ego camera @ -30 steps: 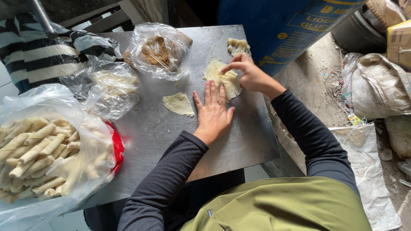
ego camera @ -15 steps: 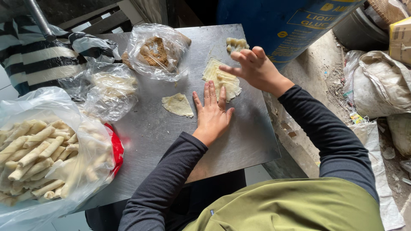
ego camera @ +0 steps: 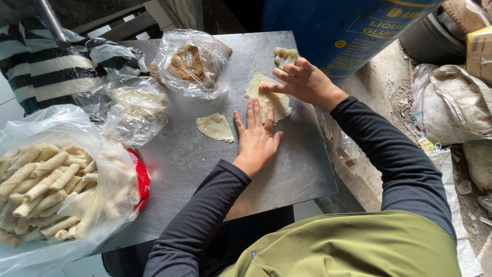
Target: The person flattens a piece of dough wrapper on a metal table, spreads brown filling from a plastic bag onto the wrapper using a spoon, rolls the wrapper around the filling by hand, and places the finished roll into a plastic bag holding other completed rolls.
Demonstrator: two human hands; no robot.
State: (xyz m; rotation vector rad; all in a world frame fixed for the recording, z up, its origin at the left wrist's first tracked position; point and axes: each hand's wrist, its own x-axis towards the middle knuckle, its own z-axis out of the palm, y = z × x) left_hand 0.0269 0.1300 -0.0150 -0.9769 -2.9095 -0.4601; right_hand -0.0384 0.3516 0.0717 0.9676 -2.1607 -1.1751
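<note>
Steel, scuffed and dull, makes the tabletop [ego camera: 287, 169] where the person works a pale square pastry wrapper [ego camera: 267, 96] toward the far right of the surface. The left hand [ego camera: 258, 139] lies flat with fingers spread, its fingertips pinning the wrapper's near edge; it grasps nothing, only presses. The right hand [ego camera: 306, 82] rests open on the wrapper's far-right side, fingers stretched across toward the left, gripping nothing either, though its palm hides whatever lies beneath it.

To do this smoothing or folding well, I judge the near hand should keep even, light pressure so the thin sheet does not slide on the metal, while the far hand sweeps from the middle outward, gently enough not to tear it.

Counted: one wrapper under the hands; one smaller, roughly triangular piece of dough [ego camera: 216, 127] lying just left of the left hand; one pale lump of dough or paste [ego camera: 283, 55] at the far edge, just beyond the right hand. Three clear plastic bags sit to the left: one with brown crumbly filling [ego camera: 192, 62], one with pale sheets [ego camera: 136, 107], and a big one heaped with finished rolls [ego camera: 46, 190], too many and too overlapped to count exactly. One blue drum [ego camera: 348, 25] stands beyond the table.
</note>
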